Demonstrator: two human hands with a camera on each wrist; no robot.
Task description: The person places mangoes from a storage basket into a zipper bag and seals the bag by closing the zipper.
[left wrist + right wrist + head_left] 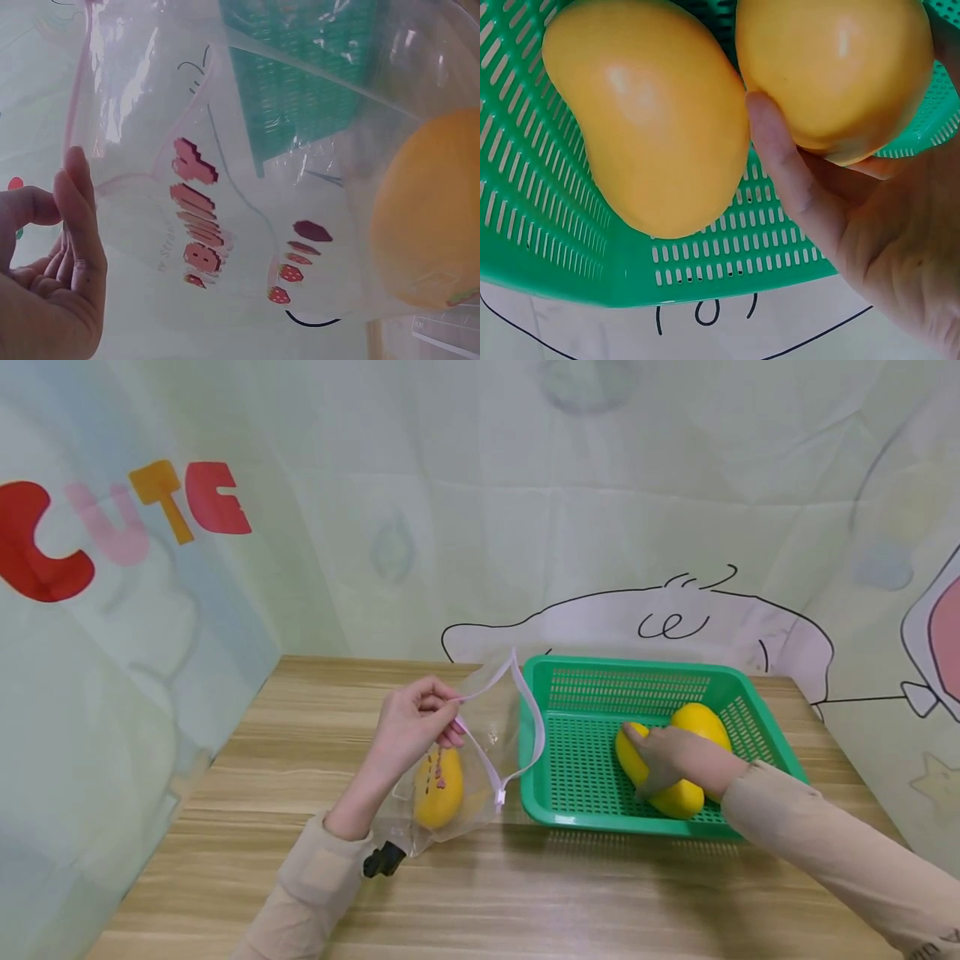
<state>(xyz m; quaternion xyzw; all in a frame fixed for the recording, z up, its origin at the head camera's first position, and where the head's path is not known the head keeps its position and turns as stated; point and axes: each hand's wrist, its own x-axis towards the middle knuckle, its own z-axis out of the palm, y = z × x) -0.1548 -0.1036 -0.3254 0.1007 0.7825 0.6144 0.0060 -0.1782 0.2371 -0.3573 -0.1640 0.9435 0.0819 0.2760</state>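
With thumb and fingers my left hand [418, 717] pinches the pink-edged rim of a clear zip bag [534, 714], whose mouth gapes toward the basket. Inside the bag lies one yellow mango [441, 797], seen partly behind printed pink lettering. The left wrist view shows this mango [431, 217] at the right. My right hand [675, 758] reaches into a green plastic basket [630, 664] and grips a mango [678, 800], thumb on one side and fingers partly hidden. Right beside it rests another mango [702, 724]; the right wrist view shows that mango [652, 120] against the basket's corner.
The wooden table [300, 752] carries both bag and basket. A small black object [384, 859] shows by the left cuff. Behind the table hangs a printed cloth [420, 527] with cartoon drawings, and the bag's white slider [500, 797] sits at its near corner.
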